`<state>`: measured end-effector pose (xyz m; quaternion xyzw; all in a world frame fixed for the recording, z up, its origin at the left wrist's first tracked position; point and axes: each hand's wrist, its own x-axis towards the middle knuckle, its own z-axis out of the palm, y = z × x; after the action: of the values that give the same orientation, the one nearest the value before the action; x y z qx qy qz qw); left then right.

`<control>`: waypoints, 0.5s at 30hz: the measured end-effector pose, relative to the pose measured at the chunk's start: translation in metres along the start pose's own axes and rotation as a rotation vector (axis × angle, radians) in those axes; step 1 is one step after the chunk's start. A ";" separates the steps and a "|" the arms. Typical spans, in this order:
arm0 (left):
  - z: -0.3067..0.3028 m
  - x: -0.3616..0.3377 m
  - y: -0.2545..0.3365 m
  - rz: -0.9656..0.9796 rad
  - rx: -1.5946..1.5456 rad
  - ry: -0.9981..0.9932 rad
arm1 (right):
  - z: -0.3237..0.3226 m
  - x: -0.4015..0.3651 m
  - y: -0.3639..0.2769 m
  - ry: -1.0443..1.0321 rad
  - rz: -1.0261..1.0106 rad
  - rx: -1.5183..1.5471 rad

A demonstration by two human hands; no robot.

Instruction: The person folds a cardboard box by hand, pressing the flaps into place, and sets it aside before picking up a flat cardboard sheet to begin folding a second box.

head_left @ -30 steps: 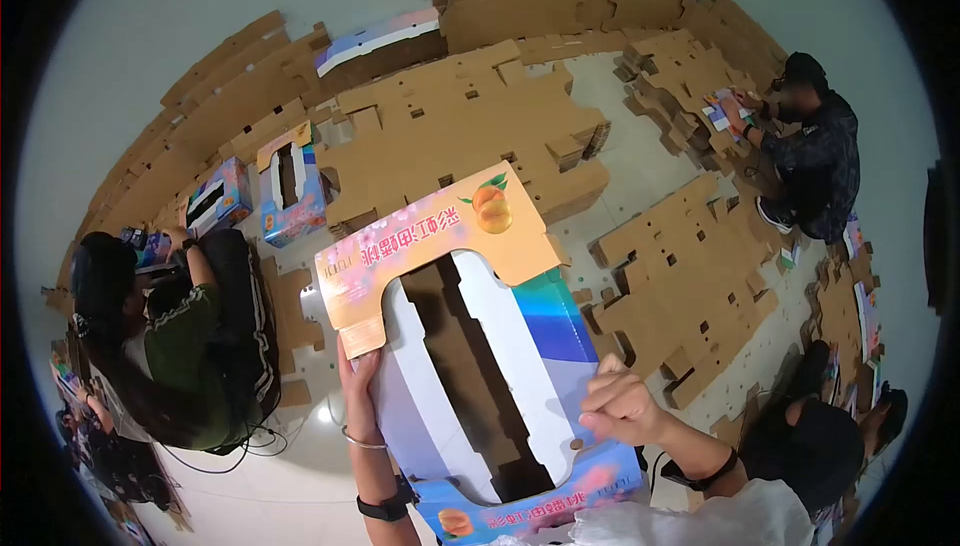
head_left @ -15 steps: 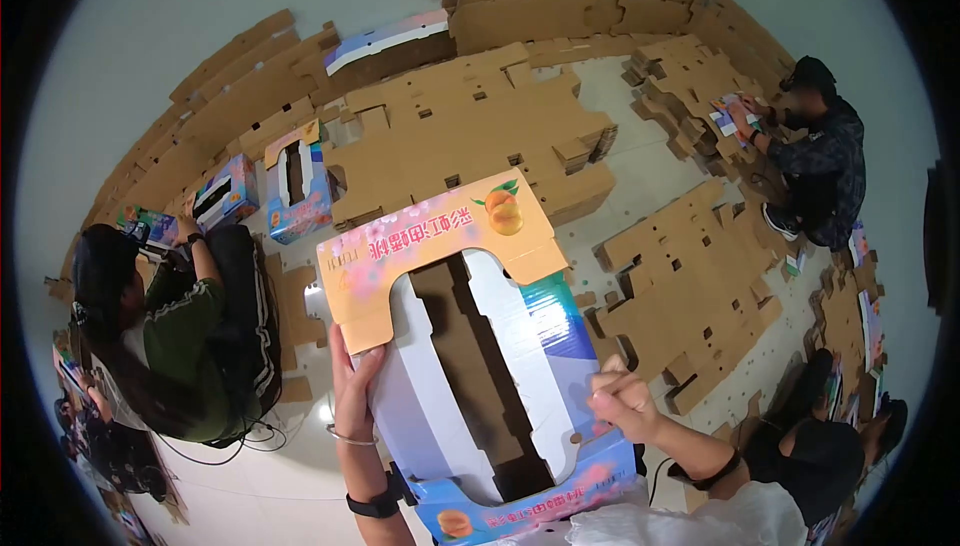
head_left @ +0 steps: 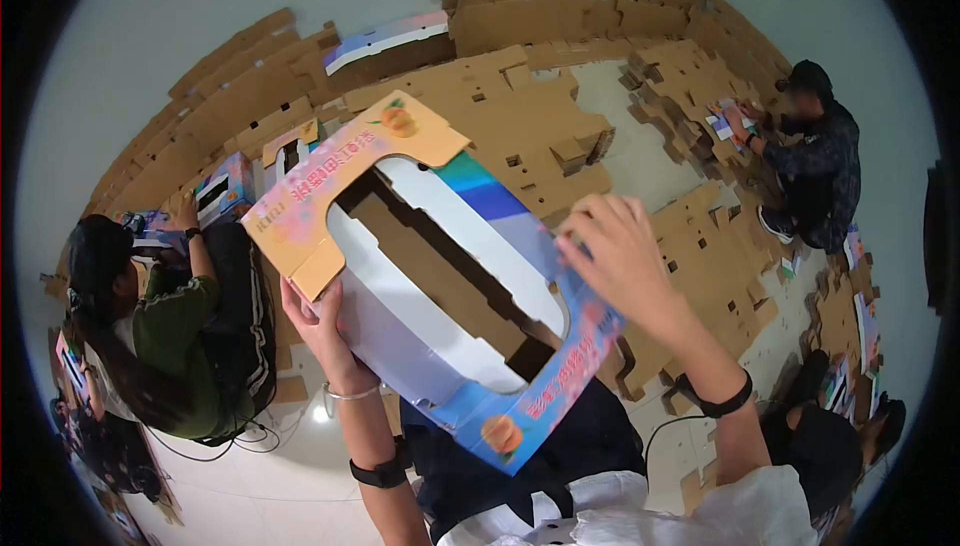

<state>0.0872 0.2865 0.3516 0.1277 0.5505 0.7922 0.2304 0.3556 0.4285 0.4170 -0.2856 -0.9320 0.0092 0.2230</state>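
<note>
A printed cardboard box point(head_left: 350, 319) with an open slot in its top is held up in front of me, turned at a slant. Its far end panel is orange with a peach picture, its near end blue and pink. My left hand point(head_left: 325, 331) grips the box's left side near the orange corner, thumb on the edge. Over the right edge, near the blue corner, is my right hand point(head_left: 622, 261), its fingers bent and spread apart; whether the fingertips touch the box I cannot tell.
Flat brown cardboard stacks point(head_left: 450, 111) cover the floor ahead. A person in green point(head_left: 175, 346) sits at the left beside another printed box point(head_left: 225, 191). A person in dark clothes point(head_left: 825, 166) crouches at the right with printed card. Other people are at both lower edges.
The box has been raised and turned, its orange end swinging to the left. My left hand has moved left and up with it. My right hand has risen and its fingers have uncurled.
</note>
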 end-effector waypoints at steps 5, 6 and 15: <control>0.000 -0.010 0.002 0.094 -0.035 0.221 | 0.007 -0.014 -0.096 -0.141 -0.401 0.443; 0.001 -0.012 0.001 0.154 -0.049 0.261 | 0.014 -0.015 -0.105 -0.138 -0.411 0.434; 0.002 -0.081 0.006 0.324 -0.003 0.469 | 0.009 -0.022 -0.098 -0.407 -0.538 -0.022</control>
<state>0.1568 0.2457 0.3623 0.0271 0.5599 0.8275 -0.0327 0.3165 0.3356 0.4138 -0.0240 -0.9994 -0.0030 0.0238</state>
